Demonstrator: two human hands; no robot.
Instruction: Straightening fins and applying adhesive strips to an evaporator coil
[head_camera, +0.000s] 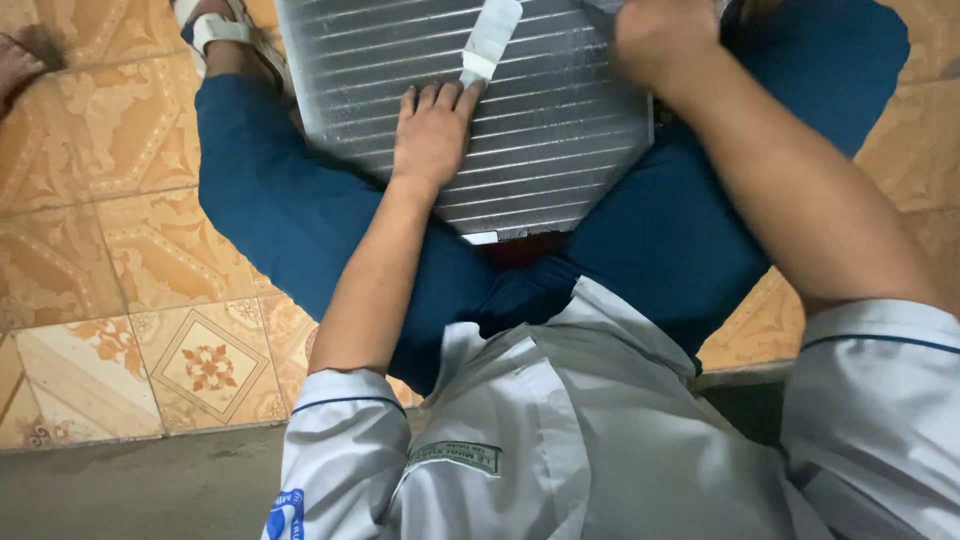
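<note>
A silver finned metal panel (540, 150), like a radiator core, rests across my lap on my blue trousers. My left hand (432, 132) lies flat on its ribbed face, fingers together, fingertips touching the lower end of a white strip (490, 38) that runs up the panel. My right hand (655, 40) is blurred at the panel's upper right edge, fingers curled; whether it grips the edge is unclear.
I sit on a grey concrete step (130, 480) above a patterned orange tiled floor (90, 250). My sandalled foot (225, 35) shows at the top left. Another bare foot (15, 65) is at the far left edge.
</note>
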